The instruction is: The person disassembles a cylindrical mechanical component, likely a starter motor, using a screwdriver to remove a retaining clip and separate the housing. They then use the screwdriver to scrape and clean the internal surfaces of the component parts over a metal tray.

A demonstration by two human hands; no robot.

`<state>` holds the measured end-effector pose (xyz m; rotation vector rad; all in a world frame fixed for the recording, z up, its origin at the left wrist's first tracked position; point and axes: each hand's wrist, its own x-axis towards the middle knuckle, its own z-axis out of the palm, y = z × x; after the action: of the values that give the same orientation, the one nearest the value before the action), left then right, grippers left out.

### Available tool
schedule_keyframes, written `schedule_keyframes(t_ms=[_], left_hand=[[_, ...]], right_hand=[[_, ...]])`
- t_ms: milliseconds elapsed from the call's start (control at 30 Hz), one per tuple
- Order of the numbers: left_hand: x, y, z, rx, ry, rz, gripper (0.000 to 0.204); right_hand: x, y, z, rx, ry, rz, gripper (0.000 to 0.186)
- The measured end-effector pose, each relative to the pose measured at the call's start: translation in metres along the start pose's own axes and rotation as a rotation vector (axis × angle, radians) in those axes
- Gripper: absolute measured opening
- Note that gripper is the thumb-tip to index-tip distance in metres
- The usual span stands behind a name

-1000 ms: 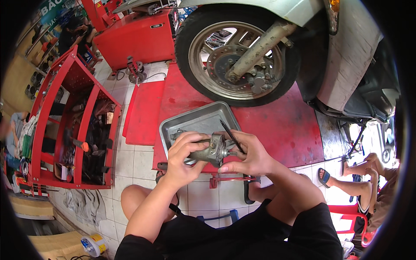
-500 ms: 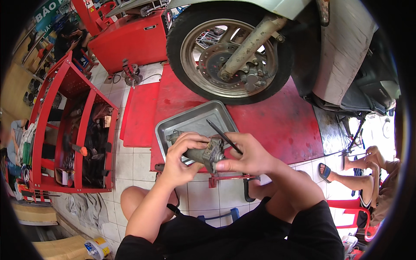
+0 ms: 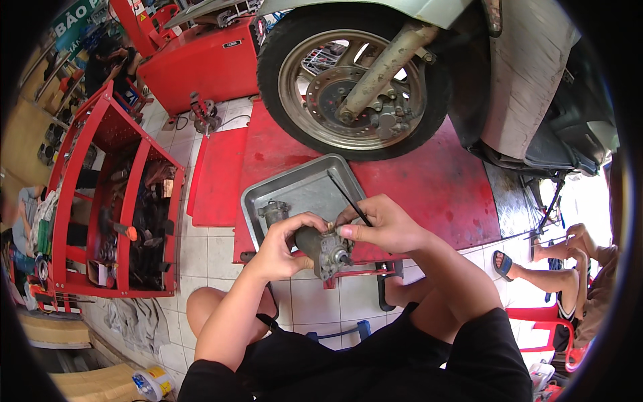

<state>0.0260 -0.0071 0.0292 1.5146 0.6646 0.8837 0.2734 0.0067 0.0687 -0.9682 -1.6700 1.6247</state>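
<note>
My left hand [image 3: 280,249] is wrapped round a grey, dirty cylindrical motor [image 3: 320,249], which looks like a starter motor. Its flanged end and short shaft point toward me and to the right. My right hand [image 3: 385,226] is closed on a thin black stick-like tool [image 3: 348,200], whose far end slants up and left over the tray. The thumb and fingertips of that hand meet at the upper side of the motor; what they pinch there is too small to make out. Behind my left hand, a second grey metal part [image 3: 273,211] lies in the metal tray [image 3: 345,163].
The tray rests on a red lift platform [image 3: 429,194], below a scooter's front wheel [image 3: 353,87]. At left stands a red tool rack [image 3: 100,201]. A blue stool [image 3: 341,335] is beneath me. Another person's legs [image 3: 556,268] are at right; a grey cloth [image 3: 137,321] lies on the tiles.
The motor has turned so its shaft end faces more toward me. My right fingers have shifted from its end face to its upper side. The second part in the tray shows more.
</note>
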Motion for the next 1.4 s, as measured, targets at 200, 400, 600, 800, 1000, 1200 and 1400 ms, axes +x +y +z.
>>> schedule_keyframes(t_ms=[200, 400, 600, 800, 1000, 1200, 1400], left_hand=[[0.006, 0.023, -0.013, 0.017, -0.003, 0.084, 0.061], [0.01, -0.012, 0.006, -0.012, 0.214, -0.09, 0.036], [0.012, -0.013, 0.012, 0.191, 0.334, -0.13, 0.021], [0.008, -0.009, 0.013, 0.421, 0.47, 0.102, 0.023], [0.004, 0.009, 0.014, 0.537, 0.508, 0.203, 0.025], [0.011, 0.004, 0.007, 0.436, 0.481, 0.224, 0.027], [0.014, 0.004, -0.008, -0.103, 0.441, 0.062, 0.068]], right_hand=[[-0.001, -0.01, 0.005, -0.324, 0.2, 0.074, 0.028], [0.004, -0.004, 0.011, -0.488, 0.29, 0.01, 0.025], [0.007, -0.011, 0.014, -0.48, 0.263, 0.051, 0.027], [0.01, -0.006, 0.011, -0.521, 0.215, -0.123, 0.031], [0.007, 0.008, 0.022, -0.557, 0.283, -0.369, 0.03], [0.009, 0.001, 0.027, -0.572, 0.383, -0.48, 0.024], [0.013, -0.015, 0.018, -0.641, 0.452, -0.565, 0.029]])
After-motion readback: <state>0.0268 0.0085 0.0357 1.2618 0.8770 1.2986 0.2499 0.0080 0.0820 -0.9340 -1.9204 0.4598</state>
